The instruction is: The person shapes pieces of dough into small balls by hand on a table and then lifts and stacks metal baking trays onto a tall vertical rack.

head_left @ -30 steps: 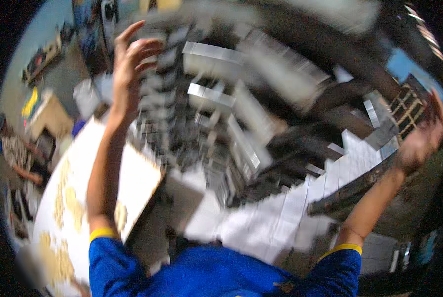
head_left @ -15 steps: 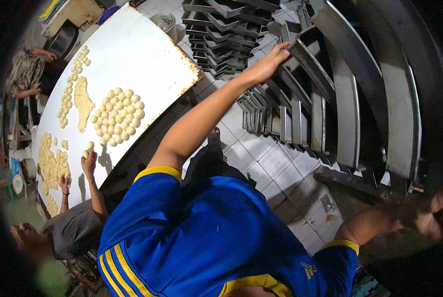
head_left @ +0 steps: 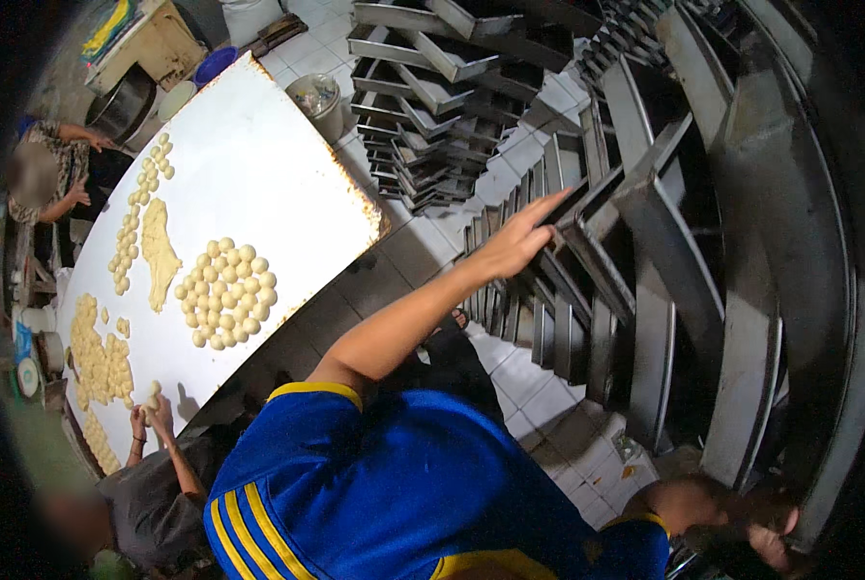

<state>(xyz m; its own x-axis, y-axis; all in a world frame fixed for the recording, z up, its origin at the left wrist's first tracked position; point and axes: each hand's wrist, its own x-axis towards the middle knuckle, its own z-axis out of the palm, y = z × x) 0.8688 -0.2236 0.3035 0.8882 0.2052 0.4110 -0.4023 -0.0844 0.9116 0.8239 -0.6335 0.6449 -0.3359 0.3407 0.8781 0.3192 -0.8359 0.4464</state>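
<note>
A tall stack of grey metal trays (head_left: 671, 246), laid crosswise over one another, stands in front of me on the right. My left hand (head_left: 521, 240) reaches across to its left side, index finger stretched out and thumb apart, against the rim of one tray. Down at the lower right, my right hand (head_left: 773, 534) is dark and smeared beside the near end of the upper trays. Its fingers do not show well enough to tell whether they grip a tray.
Another tray stack (head_left: 442, 82) stands farther off. To the left, a white table (head_left: 297, 184) with rusty edges carries round dough balls (head_left: 227, 295), a dough strip (head_left: 161, 256) and small dough pieces (head_left: 99, 353). A co-worker's hands (head_left: 155, 414) handle dough; another person (head_left: 55, 179) is beyond. A bucket (head_left: 318, 101) stands behind.
My view has shifted, with the tray stack now showing larger. My left hand rests at a different spot along its left side. My right hand has come in toward the trays' near end.
</note>
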